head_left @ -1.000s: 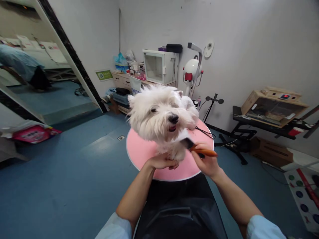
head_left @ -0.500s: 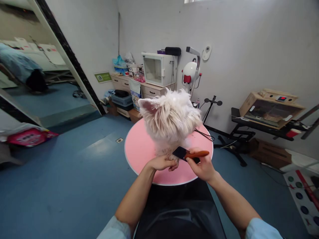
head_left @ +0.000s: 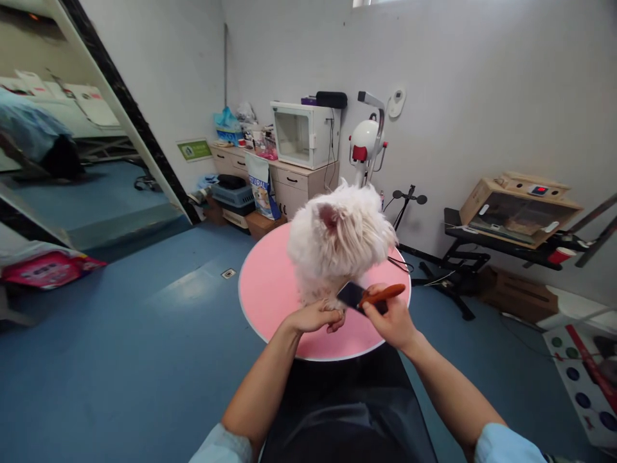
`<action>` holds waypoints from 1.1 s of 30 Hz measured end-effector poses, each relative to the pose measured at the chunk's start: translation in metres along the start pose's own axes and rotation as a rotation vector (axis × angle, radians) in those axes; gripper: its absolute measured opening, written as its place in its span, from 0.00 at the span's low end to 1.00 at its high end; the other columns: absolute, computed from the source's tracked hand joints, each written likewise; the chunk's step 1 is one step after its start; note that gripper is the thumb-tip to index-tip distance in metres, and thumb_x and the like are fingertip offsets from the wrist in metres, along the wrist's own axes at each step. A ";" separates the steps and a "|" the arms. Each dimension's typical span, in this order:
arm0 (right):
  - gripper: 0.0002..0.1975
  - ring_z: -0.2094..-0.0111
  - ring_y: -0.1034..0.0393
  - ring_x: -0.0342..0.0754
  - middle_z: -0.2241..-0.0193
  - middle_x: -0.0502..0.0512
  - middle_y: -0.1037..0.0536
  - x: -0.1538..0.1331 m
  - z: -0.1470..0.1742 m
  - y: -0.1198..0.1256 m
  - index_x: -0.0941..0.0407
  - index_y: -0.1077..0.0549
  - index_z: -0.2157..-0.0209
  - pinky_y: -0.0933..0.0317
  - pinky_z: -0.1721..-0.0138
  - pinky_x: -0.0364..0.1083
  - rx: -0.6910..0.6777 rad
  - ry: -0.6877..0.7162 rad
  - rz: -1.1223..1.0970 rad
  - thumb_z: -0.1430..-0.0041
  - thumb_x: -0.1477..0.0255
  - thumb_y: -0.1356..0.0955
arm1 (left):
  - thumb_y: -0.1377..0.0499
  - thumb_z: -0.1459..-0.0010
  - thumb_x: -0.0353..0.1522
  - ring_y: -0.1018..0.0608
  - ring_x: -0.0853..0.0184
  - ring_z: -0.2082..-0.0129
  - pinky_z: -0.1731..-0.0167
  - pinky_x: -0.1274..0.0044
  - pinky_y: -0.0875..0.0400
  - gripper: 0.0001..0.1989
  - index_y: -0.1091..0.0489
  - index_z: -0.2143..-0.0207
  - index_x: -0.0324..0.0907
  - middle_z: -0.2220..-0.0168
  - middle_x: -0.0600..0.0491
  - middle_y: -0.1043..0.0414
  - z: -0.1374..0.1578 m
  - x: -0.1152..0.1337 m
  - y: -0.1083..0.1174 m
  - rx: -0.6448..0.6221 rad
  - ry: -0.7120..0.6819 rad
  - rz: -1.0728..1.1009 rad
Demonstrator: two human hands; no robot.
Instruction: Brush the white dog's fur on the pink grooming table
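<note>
Firmly between right-hand fingers (head_left: 380, 307), brush (head_left: 367, 297) against dog's (head_left: 340, 241) leg.

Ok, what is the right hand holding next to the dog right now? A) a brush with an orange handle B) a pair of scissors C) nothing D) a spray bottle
A: the right hand grips a brush with an orange handle and dark head, set against the white dog above the left hand.

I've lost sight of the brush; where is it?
In the head view, the brush is in the right hand, right of centre, against the white dog on the pink table.
</note>
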State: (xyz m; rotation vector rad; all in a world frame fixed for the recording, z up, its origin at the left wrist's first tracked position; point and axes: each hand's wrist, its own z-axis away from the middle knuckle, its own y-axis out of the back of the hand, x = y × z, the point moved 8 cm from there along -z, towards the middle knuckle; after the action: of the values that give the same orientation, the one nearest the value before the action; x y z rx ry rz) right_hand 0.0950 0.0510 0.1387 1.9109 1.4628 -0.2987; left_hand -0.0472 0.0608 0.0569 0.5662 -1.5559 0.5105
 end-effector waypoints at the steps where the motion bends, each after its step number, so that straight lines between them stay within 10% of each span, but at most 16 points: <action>1: 0.08 0.64 0.26 0.51 0.66 0.54 0.26 0.001 0.001 0.006 0.52 0.33 0.62 0.29 0.61 0.52 0.086 0.007 0.017 0.44 0.75 0.32 | 0.43 0.41 0.45 0.35 0.73 0.80 0.75 0.77 0.40 0.21 0.37 0.79 0.39 0.81 0.56 0.38 0.000 -0.001 0.001 0.015 -0.003 0.011; 6: 0.06 0.65 0.26 0.50 0.67 0.54 0.25 0.013 0.005 -0.011 0.53 0.33 0.63 0.29 0.62 0.51 -0.074 -0.095 -0.082 0.43 0.72 0.32 | 0.43 0.41 0.42 0.34 0.73 0.80 0.75 0.77 0.40 0.19 0.36 0.79 0.38 0.81 0.56 0.38 -0.001 -0.008 -0.001 0.009 0.022 0.033; 10: 0.07 0.64 0.26 0.52 0.66 0.54 0.25 0.015 0.006 0.005 0.53 0.33 0.64 0.29 0.62 0.52 0.164 -0.113 -0.054 0.44 0.69 0.31 | 0.45 0.41 0.40 0.34 0.73 0.79 0.74 0.77 0.39 0.17 0.37 0.79 0.38 0.81 0.56 0.38 -0.004 -0.012 -0.004 0.067 0.038 0.005; 14: 0.08 0.69 0.26 0.50 0.69 0.52 0.24 0.025 0.010 -0.013 0.53 0.32 0.62 0.28 0.68 0.50 -0.014 -0.223 -0.126 0.42 0.66 0.32 | 0.45 0.46 0.37 0.35 0.73 0.80 0.76 0.78 0.39 0.14 0.39 0.80 0.40 0.82 0.58 0.39 -0.007 -0.025 -0.002 0.219 0.096 -0.041; 17: 0.08 0.63 0.26 0.53 0.66 0.55 0.24 0.022 0.014 0.002 0.53 0.32 0.63 0.28 0.61 0.53 0.193 -0.172 -0.030 0.43 0.67 0.31 | 0.46 0.47 0.36 0.37 0.74 0.81 0.77 0.78 0.41 0.13 0.40 0.81 0.40 0.83 0.58 0.41 -0.008 -0.034 -0.003 0.267 0.119 -0.036; 21: 0.08 0.68 0.25 0.50 0.68 0.55 0.24 0.024 0.015 -0.018 0.54 0.32 0.62 0.28 0.66 0.49 0.010 -0.248 -0.098 0.42 0.68 0.32 | 0.48 0.47 0.34 0.37 0.74 0.81 0.77 0.79 0.41 0.12 0.40 0.81 0.40 0.83 0.58 0.41 -0.007 -0.038 -0.003 0.287 0.116 -0.111; 24: 0.07 0.65 0.25 0.52 0.67 0.55 0.24 0.021 0.014 -0.006 0.54 0.32 0.63 0.28 0.63 0.51 0.170 -0.235 -0.041 0.42 0.67 0.32 | 0.49 0.46 0.30 0.38 0.74 0.80 0.77 0.79 0.43 0.11 0.42 0.81 0.41 0.83 0.59 0.42 -0.006 -0.037 -0.003 0.306 0.102 -0.196; 28: 0.09 0.70 0.25 0.50 0.70 0.53 0.24 0.026 0.014 -0.020 0.55 0.31 0.62 0.28 0.68 0.49 -0.013 -0.292 -0.132 0.42 0.66 0.31 | 0.47 0.46 0.28 0.36 0.72 0.77 0.75 0.79 0.40 0.06 0.38 0.76 0.41 0.80 0.58 0.40 -0.004 -0.036 -0.001 0.364 0.086 -0.287; 33: 0.08 0.64 0.25 0.53 0.66 0.56 0.24 0.023 0.015 0.001 0.54 0.31 0.63 0.28 0.63 0.52 0.193 -0.229 -0.029 0.43 0.67 0.31 | 0.46 0.44 0.27 0.30 0.65 0.64 0.63 0.75 0.34 0.04 0.35 0.72 0.41 0.75 0.54 0.34 -0.005 -0.026 -0.003 0.387 -0.005 -0.373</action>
State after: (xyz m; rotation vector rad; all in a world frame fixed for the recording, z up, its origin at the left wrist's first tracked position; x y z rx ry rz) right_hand 0.1070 0.0586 0.1149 1.9332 1.3492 -0.6709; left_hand -0.0409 0.0628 0.0312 1.1297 -1.3184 0.5236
